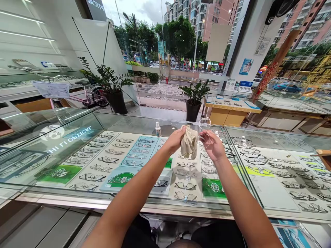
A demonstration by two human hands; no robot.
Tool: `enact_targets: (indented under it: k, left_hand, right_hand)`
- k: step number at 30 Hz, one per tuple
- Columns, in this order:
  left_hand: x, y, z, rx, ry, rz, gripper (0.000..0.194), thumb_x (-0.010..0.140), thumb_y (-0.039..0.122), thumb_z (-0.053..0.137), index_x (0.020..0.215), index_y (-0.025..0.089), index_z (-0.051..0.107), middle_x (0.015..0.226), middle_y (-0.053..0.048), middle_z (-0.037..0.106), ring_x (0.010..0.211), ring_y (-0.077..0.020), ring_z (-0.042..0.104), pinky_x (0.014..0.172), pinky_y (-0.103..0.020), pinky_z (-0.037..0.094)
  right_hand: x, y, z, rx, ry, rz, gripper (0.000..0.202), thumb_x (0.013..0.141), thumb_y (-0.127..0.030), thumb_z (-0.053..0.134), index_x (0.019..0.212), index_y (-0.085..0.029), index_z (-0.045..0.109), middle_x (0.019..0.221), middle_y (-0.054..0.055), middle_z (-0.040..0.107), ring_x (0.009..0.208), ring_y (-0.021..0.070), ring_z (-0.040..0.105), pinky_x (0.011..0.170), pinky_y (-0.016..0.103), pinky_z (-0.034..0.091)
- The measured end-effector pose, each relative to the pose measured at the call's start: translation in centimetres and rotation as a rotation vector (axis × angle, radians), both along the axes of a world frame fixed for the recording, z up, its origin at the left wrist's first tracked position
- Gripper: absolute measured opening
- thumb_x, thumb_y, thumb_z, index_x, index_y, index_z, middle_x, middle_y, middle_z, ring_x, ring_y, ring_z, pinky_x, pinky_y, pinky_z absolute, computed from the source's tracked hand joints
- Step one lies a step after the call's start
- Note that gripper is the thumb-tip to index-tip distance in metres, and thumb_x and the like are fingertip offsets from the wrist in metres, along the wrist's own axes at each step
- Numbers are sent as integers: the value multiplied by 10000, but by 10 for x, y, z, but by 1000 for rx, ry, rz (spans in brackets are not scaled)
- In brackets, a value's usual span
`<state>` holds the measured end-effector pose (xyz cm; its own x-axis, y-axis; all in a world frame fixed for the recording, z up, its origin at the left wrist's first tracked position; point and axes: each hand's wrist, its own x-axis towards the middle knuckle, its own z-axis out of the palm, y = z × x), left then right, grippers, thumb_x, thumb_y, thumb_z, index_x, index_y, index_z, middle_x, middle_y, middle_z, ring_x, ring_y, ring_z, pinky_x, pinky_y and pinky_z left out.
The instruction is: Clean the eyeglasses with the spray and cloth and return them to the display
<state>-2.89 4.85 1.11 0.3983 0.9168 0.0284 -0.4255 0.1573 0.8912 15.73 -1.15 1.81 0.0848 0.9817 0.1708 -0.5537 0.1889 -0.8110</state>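
Note:
Above the glass counter, my left hand [176, 140] is closed on a crumpled beige cloth [189, 143] that hangs down from the fingers. Just right of it, my right hand [214, 146] pinches a pair of eyeglasses [205, 119] with a thin, pale, see-through frame. One rim of the glasses stands above the fingers, and the other is close to the cloth; whether they touch I cannot tell. A small white spray bottle [158, 129] stands upright on the counter, left of my left hand.
Rows of eyeglasses lie under the glass counter top [124, 199], with green cards [214, 188] among them. A second display case [279, 179] adjoins on the right. Beyond the counter stand two potted plants [194, 100], a bicycle [85, 94] and a wooden display table [231, 106].

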Motion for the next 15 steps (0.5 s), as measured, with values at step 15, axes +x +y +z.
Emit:
enact_targets:
  k: [15]
  left_hand:
    - [-5, -4, 0, -90, 32, -327, 404, 843, 407, 845, 1038, 63, 760, 941, -139, 777, 791, -180, 710, 744, -269, 549]
  right_hand:
    - [4, 9, -8, 110, -239, -58, 196, 807, -438, 846, 893, -262, 831, 1022, 30, 772, 1037, 208, 650, 967, 322, 495]
